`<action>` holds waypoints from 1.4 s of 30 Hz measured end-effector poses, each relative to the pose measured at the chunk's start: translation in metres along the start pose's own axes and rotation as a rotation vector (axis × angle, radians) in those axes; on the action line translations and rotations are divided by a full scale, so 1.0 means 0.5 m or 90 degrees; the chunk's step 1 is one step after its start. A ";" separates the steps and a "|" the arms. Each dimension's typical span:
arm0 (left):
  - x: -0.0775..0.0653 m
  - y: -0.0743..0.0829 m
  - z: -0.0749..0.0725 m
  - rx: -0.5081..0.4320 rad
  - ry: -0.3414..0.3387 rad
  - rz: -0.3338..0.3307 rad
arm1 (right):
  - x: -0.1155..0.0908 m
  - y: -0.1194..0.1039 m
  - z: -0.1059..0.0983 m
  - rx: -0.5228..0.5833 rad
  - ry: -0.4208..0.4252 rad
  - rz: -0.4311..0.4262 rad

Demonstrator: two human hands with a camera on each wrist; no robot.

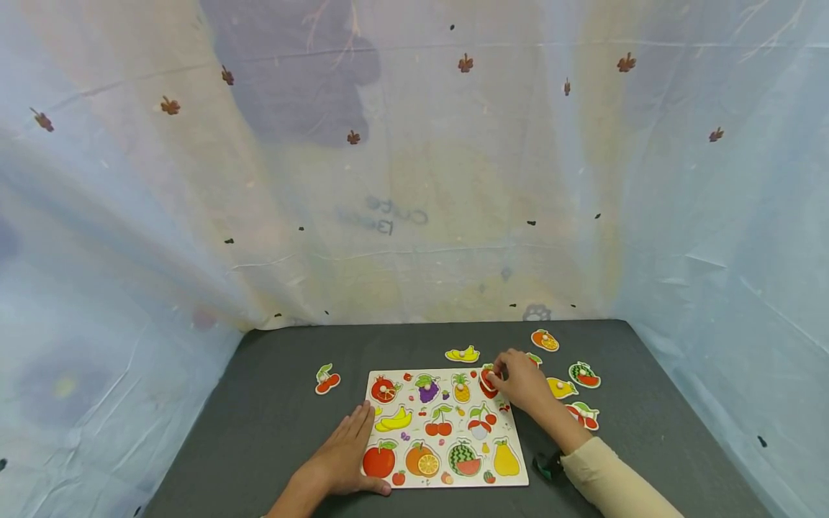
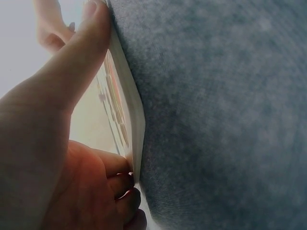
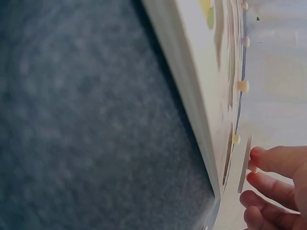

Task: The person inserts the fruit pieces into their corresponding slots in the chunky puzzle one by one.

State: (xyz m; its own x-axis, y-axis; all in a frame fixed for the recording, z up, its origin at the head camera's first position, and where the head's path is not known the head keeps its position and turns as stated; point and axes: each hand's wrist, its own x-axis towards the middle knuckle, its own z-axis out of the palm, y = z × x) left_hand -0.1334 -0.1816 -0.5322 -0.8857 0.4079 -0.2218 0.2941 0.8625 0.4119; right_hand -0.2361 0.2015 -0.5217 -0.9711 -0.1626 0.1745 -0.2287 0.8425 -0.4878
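A white wooden fruit puzzle board lies on the dark table. My left hand rests against its left side, fingers extended along the edge and thumb near the front corner; the left wrist view shows the thumb at the board's rim. Over the board's far right corner, my right hand pinches a red strawberry puzzle piece, partly hidden by the fingers. In the right wrist view, this thin piece is held by its back-side knob, tilted and slightly apart from the board.
Loose pieces lie around the board: cherries at left, bananas behind, an orange, watermelon, yellow pear and red-and-green piece at right. A patterned curtain encloses the table.
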 end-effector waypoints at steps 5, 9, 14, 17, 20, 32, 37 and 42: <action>-0.001 0.000 0.002 -0.003 0.002 0.003 | -0.006 0.000 0.006 0.005 -0.002 0.003; -0.002 0.001 0.003 -0.003 0.004 0.003 | -0.009 0.001 0.013 0.010 -0.006 0.005; -0.004 0.002 0.001 -0.001 0.009 0.004 | -0.012 -0.002 0.014 0.002 -0.008 0.004; -0.006 0.003 -0.002 -0.001 0.010 0.005 | -0.013 -0.004 0.015 -0.003 -0.006 0.001; -0.006 0.004 -0.003 -0.001 0.008 0.003 | -0.014 -0.007 0.014 -0.010 -0.003 -0.003; -0.003 -0.001 0.006 -0.004 0.008 0.000 | -0.017 -0.014 0.015 -0.021 -0.024 0.011; -0.004 0.001 0.003 -0.009 0.004 -0.001 | -0.014 -0.013 0.016 -0.023 -0.033 0.016; -0.003 0.002 -0.001 -0.008 0.001 0.001 | -0.011 -0.013 0.015 -0.033 -0.029 0.011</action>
State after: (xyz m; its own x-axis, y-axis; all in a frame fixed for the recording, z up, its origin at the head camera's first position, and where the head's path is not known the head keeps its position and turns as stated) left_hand -0.1320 -0.1817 -0.5310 -0.8859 0.4091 -0.2189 0.2912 0.8575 0.4241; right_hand -0.2296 0.1934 -0.5258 -0.9772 -0.1703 0.1270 -0.2096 0.8709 -0.4445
